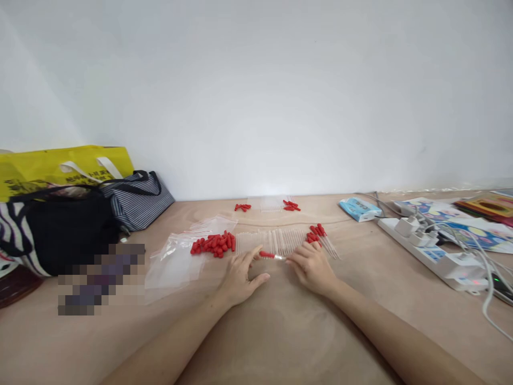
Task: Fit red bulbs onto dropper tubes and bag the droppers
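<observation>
Between my hands lies a dropper with a red rubber bulb (267, 255) and a clear, whitish end (279, 258) pointing right. My left hand (240, 275) is open, thumb spread away from the fingers, with fingertips at the bulb's left end. The fingers of my right hand (315, 266) are closed at the clear end; their exact grip is partly hidden. Just beyond, clear thin tubes (286, 241) lie side by side in a row. A pile of red bulbs (216, 244) sits left of them. Several red-bulbed droppers (317, 232) lie to the right, partly behind my right hand.
Clear plastic bags (176, 267) lie flat on the left. Farther back are two small red groups (242, 207) (292, 205). A black bag (72, 230), a striped bag (140, 200) and a yellow bag (68, 160) stand left. A tissue pack (358, 209) and power strip (433, 255) with cables lie right.
</observation>
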A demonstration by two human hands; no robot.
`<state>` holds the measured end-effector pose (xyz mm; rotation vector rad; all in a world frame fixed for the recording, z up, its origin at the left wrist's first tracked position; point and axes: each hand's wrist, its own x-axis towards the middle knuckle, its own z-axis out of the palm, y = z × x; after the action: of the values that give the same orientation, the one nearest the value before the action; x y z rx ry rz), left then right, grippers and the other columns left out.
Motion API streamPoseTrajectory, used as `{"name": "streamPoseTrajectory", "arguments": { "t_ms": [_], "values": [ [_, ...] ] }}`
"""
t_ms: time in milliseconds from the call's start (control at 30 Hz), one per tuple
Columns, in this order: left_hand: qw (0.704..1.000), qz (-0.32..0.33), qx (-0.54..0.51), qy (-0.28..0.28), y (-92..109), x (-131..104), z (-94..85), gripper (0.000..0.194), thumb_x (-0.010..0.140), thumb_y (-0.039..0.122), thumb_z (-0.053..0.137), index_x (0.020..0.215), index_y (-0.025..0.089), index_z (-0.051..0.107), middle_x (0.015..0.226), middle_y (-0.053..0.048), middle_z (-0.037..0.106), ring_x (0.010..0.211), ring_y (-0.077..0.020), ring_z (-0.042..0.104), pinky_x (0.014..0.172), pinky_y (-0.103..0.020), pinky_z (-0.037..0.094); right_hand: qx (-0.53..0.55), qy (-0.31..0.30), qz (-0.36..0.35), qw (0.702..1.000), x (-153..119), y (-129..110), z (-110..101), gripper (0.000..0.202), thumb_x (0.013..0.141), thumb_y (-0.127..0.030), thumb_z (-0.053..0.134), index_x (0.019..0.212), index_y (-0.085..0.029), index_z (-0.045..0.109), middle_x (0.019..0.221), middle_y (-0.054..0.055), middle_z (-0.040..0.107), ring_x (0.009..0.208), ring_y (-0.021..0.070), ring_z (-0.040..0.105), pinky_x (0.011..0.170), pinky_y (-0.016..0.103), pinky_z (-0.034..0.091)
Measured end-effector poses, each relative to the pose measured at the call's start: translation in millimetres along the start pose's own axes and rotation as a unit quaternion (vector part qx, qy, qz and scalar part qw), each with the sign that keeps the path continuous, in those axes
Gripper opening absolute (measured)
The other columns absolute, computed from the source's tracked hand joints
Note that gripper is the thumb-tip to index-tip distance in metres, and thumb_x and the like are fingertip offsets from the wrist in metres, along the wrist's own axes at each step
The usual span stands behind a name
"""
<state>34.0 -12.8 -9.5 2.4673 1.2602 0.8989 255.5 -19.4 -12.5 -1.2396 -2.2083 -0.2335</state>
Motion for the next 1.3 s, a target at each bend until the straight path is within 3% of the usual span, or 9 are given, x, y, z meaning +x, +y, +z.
{"name": "streamPoseTrajectory", "arguments": {
  "t_ms": [67, 200, 300, 600, 700, 933, 1300],
  "values": [
    [1.0, -0.014, -0.013, -0.015, -1, -1, 0.1, 0.055, 0.072, 0.032, 0.059, 0.122, 0.02, 0.039, 0.094, -0.004, 0.059, 0.072, -0.0149, 0.053, 0.069, -0.03, 0.043, 0.005, 0.026, 0.102, 0.994, 1, 15, -4, 0.024, 0.083, -0.027, 0.042, 0.078, -0.02, 0.064, 0.075, 0.004, 0.062, 0.075, 0.0171, 0.051, 0.07, 0.031, 0.027],
    [0.999, 0.0, -0.007, -0.05, -2, 0, 0.0, 0.026, 0.073, 0.026, 0.056, 0.099, 0.02, 0.055, 0.087, -0.003, 0.06, 0.075, -0.0165, 0.054, 0.069, -0.03, 0.043, 0.003, 0.046, 0.332, 0.942, 1, 47, -10, 0.024, 0.08, -0.033, 0.043, 0.086, -0.021, 0.063, 0.08, 0.004, 0.065, 0.076, 0.018, 0.056, 0.072, 0.031, 0.031],
    [0.998, 0.009, -0.004, -0.056, -2, 1, -0.2, 0.015, 0.075, 0.026, 0.055, 0.087, 0.019, 0.06, 0.086, -0.004, 0.06, 0.08, -0.0179, 0.055, 0.071, -0.031, 0.043, -0.035, 0.011, 0.403, 0.914, 0, 62, -11, 0.023, 0.078, -0.033, 0.044, 0.088, -0.021, 0.062, 0.077, 0.004, 0.066, 0.078, 0.0199, 0.058, 0.074, 0.033, 0.03],
    [0.998, 0.015, -0.011, -0.062, -1, 3, -1.4, 0.012, 0.075, 0.024, 0.055, 0.083, 0.02, 0.062, 0.085, -0.003, 0.061, 0.08, -0.0169, 0.056, 0.071, -0.029, 0.043, -0.093, -0.046, 0.431, 0.896, -2, 68, -5, 0.024, 0.078, -0.035, 0.043, 0.088, -0.02, 0.06, 0.074, 0.005, 0.065, 0.08, 0.0218, 0.058, 0.078, 0.037, 0.028],
    [0.998, 0.009, -0.009, -0.066, 0, 3, -2.1, 0.012, 0.075, 0.024, 0.054, 0.083, 0.019, 0.062, 0.086, -0.003, 0.061, 0.08, -0.0172, 0.056, 0.072, -0.03, 0.043, -0.096, -0.038, 0.432, 0.896, -2, 68, -6, 0.026, 0.078, -0.037, 0.043, 0.087, -0.02, 0.06, 0.076, 0.006, 0.065, 0.08, 0.0219, 0.058, 0.077, 0.037, 0.028],
    [0.998, 0.016, -0.016, -0.063, -2, 3, -1.7, 0.012, 0.076, 0.026, 0.054, 0.083, 0.02, 0.062, 0.085, -0.003, 0.061, 0.08, -0.017, 0.056, 0.071, -0.029, 0.043, -0.07, 0.003, 0.368, 0.927, 6, 62, -4, 0.031, 0.077, -0.045, 0.043, 0.083, -0.022, 0.064, 0.084, 0.006, 0.064, 0.084, 0.0212, 0.055, 0.074, 0.036, 0.029],
    [0.998, 0.023, -0.011, -0.059, -2, 2, -1.6, 0.012, 0.076, 0.025, 0.054, 0.084, 0.02, 0.061, 0.084, -0.002, 0.06, 0.078, -0.0164, 0.056, 0.07, -0.028, 0.043, -0.032, -0.027, 0.422, 0.906, 15, 62, 4, 0.033, 0.078, -0.042, 0.04, 0.077, -0.025, 0.068, 0.083, 0.005, 0.066, 0.083, 0.024, 0.057, 0.075, 0.038, 0.031]
  ]
}}
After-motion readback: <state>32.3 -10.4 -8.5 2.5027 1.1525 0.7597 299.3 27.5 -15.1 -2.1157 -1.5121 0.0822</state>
